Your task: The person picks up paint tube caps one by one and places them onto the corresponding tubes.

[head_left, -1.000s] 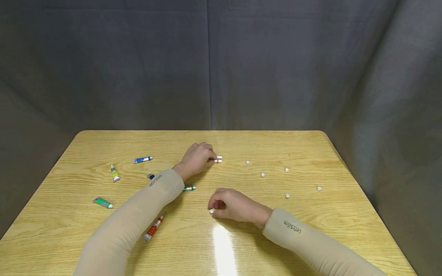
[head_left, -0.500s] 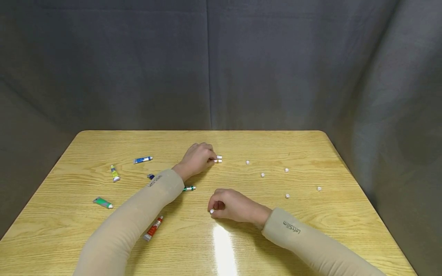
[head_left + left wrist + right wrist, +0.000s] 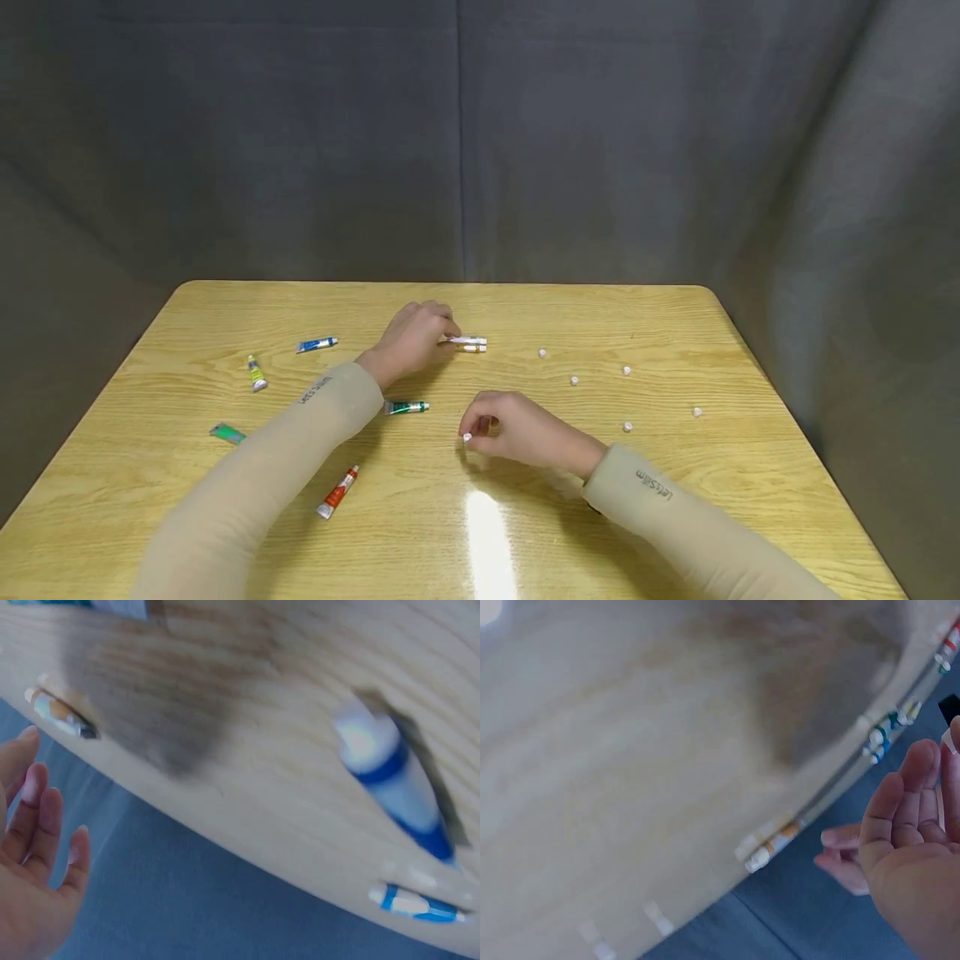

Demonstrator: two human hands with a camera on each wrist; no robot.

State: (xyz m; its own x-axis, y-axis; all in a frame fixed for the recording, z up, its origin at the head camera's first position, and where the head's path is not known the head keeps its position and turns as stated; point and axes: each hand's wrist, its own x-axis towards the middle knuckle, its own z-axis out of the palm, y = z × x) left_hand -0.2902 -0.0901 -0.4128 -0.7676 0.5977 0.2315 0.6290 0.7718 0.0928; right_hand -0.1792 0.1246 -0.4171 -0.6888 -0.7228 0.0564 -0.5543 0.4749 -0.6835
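Observation:
My left hand (image 3: 414, 340) is at the back of the table, its fingertips beside two paint tubes lying side by side, one white (image 3: 472, 339) and one with an orange-gold band (image 3: 471, 349). In the left wrist view its fingers are loosely extended, with a gap between them and the orange tube (image 3: 60, 714). My right hand (image 3: 517, 429), nearer the front middle, pinches a small white cap (image 3: 467, 437) between thumb and fingers. A small black piece (image 3: 950, 709) shows by the white cap in the right wrist view; whether they are joined I cannot tell.
Blue (image 3: 317, 344), yellow (image 3: 257, 373), light green (image 3: 227, 432), dark green (image 3: 408, 407) and red (image 3: 338, 492) paint tubes lie on the left. Several white caps, such as a near one (image 3: 627, 427) and a far one (image 3: 542, 353), are scattered right. A grey curtain (image 3: 465, 142) stands behind the table.
My left hand has drawn back leftward from the two tubes, uncovering more of them. The right hand has risen slightly with the cap. The dark green tube shows more fully.

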